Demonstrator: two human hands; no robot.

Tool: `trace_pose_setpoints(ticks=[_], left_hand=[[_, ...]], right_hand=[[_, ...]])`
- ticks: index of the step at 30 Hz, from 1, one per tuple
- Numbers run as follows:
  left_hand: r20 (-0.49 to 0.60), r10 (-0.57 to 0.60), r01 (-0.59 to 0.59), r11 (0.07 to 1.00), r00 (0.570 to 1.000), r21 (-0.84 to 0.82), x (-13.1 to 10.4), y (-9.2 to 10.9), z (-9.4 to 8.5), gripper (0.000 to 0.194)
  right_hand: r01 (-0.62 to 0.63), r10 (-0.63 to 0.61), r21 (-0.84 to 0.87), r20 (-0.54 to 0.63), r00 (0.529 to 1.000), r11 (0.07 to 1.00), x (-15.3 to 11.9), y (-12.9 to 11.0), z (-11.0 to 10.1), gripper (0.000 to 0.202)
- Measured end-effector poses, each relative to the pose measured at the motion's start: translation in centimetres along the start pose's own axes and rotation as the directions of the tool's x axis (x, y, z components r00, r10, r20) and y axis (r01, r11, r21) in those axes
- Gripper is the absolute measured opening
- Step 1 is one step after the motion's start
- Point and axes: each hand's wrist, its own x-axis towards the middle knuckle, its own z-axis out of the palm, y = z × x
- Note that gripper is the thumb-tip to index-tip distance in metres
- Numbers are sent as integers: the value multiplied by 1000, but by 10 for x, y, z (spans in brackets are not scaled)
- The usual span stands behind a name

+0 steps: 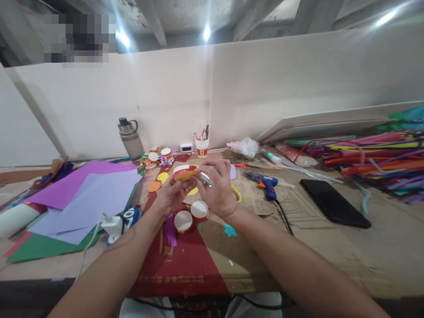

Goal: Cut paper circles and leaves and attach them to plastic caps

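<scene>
Near the centre of the frame I have a shallow cup piece, its side banded red and white and its yellow-orange face tilted toward me. My left fingers are closed around its left and lower side, keeping it up off the red cardboard. My right fingers are bent around a silvery metal tool by its right edge; too much is covered for me to name the tool or say whether it touches the piece.

It looks like thin card, so I judge it very light, springy in the wall and perhaps a little slick. I'd pinch it low along the rim, thumb opposite fingers, pressing gently: a hard squeeze could oval the wall or crease the face. The white cup at lower centre shows a similarly thin, round rim.
</scene>
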Motion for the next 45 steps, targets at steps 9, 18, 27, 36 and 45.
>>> trace_pose_setpoints(ticks=[9, 18, 27, 36, 45], left_hand=[[12, -41, 41, 999, 999, -2, -1, -1, -2, 50], [-32, -32, 32, 999, 999, -8, -3, -1, 2, 49], [-3, 22, -22, 999, 1000, 26, 0, -3, 4, 31], [-52, 58, -54, 995, 997, 81, 1, -2, 1, 37], [-71, 58, -53, 996, 996, 70, 1, 5, 7, 35]], right_hand=[[-70, 74, 193, -14, 997, 979, 2, -1, 0, 13], [-116, 113, 216, 27, 993, 970, -1, -1, 1, 19], [-66, 64, 97, 25, 998, 993, 2, -1, -3, 7], [-380, 337, 332, 179, 924, 864, 1, 8, 4, 6], [-775, 624, 497, 476, 620, 391, 6, 20, 12, 17]])
